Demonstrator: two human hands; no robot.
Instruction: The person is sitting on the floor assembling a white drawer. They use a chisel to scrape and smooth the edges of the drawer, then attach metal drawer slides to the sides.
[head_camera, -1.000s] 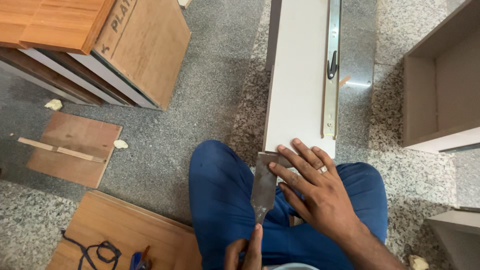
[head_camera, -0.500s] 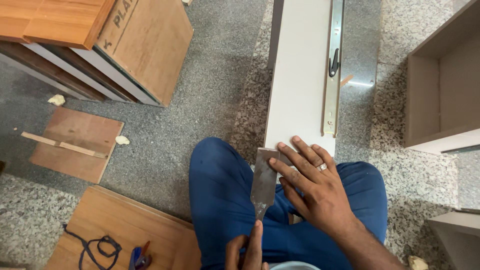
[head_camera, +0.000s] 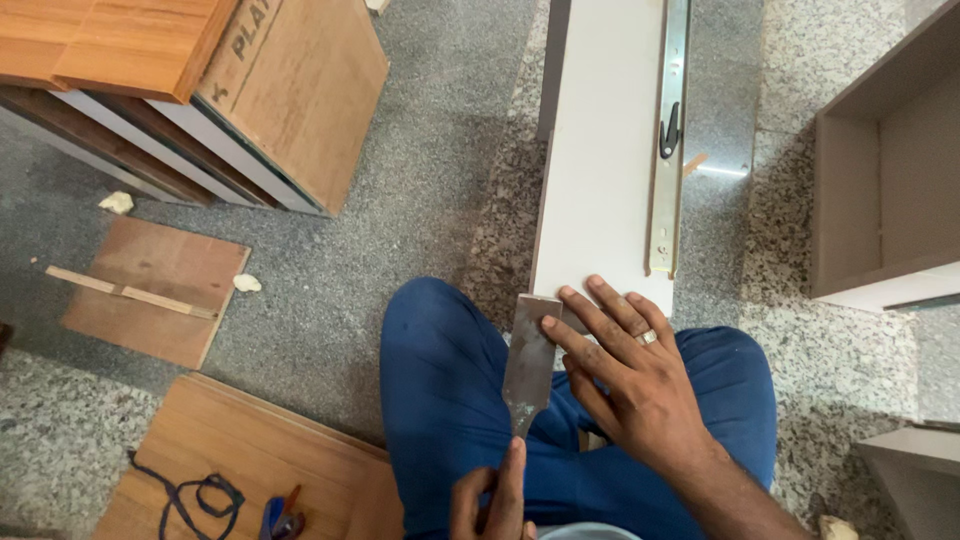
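Head view: the chisel (head_camera: 530, 355) runs lengthwise from the left hand (head_camera: 490, 500), clamped on its handle, up to the near end of the white panel (head_camera: 600, 190), where the right hand's (head_camera: 630, 385) spread fingers press flat, touching the blade.

Even daylight — sharp, soft shadows

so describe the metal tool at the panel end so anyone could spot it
Find the long white panel across the blue-trousered lap. At its near left corner lies a chisel, right hand beside it. It is flat, grey and wide-bladed, unlike the long drawer slide.
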